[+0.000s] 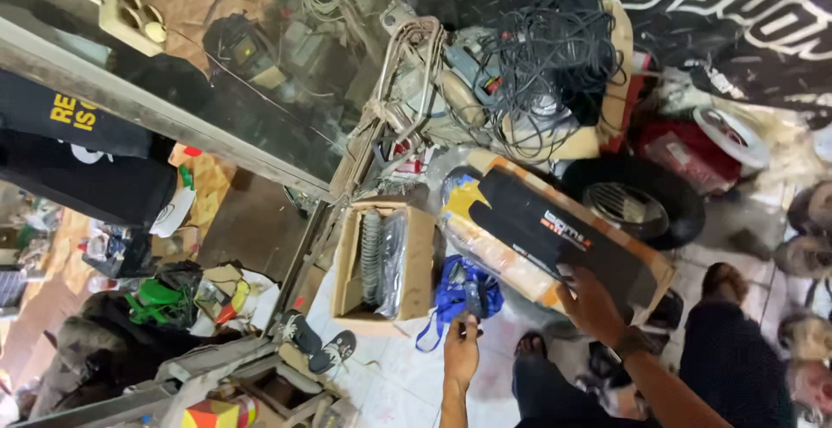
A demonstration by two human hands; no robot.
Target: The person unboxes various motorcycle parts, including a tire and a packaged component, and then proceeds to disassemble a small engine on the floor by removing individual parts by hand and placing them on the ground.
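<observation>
**Even daylight, soft detail, tilted wide view**

Diffuse daylight fills the scene, with mild shadows. The glass pane (260, 73) at upper left carries hazy reflections. White floor tiles (390, 367) look bright. Fine detail smears slightly throughout, and the edges bend and soften.
</observation>
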